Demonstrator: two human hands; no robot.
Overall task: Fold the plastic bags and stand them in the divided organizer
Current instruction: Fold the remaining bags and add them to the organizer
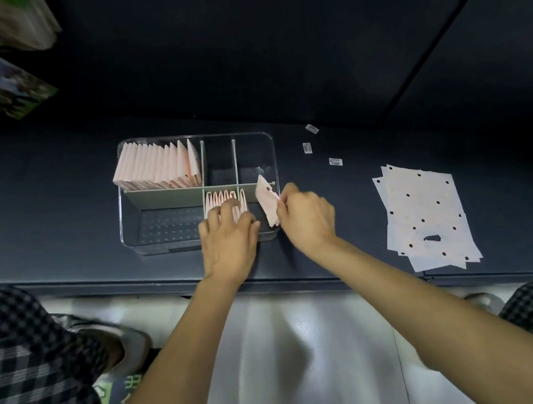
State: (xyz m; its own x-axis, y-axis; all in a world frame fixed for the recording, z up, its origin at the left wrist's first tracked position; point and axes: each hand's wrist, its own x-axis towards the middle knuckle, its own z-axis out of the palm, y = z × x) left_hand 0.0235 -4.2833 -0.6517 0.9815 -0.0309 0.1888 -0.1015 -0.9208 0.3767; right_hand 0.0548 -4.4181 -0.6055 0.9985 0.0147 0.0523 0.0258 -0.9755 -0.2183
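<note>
Folded bag (268,203), pink, pinched in the right hand (306,218) at its lower right edge, tilted, hanging over the right end of the organizer (132,219) at centre frame. Looks light, thin and floppy, prob slippery plastic; the folds likely spring open if let go, so best held by the folded edge w/ thumb and fingertips, squeezing the layers flat.

Left hand (229,237) not gripping anything: fingers spread and fairly straight, resting on the tops of a short row of folded bags (224,200) in the front middle compartment, prob pushing them aside to make room. Exact slot for the held bag: can't tell.

Back left compartment holds a full row of standing bags (157,167). Two back right compartments and the front left one show no bags.

Right of frame: stack of flat unfolded bags (426,214), white w/ dark dots, on the dark table (54,196), well apart from the organizer. Three small labels (313,143) lie upper right of the organizer. So task partly done, more left to fold.
</note>
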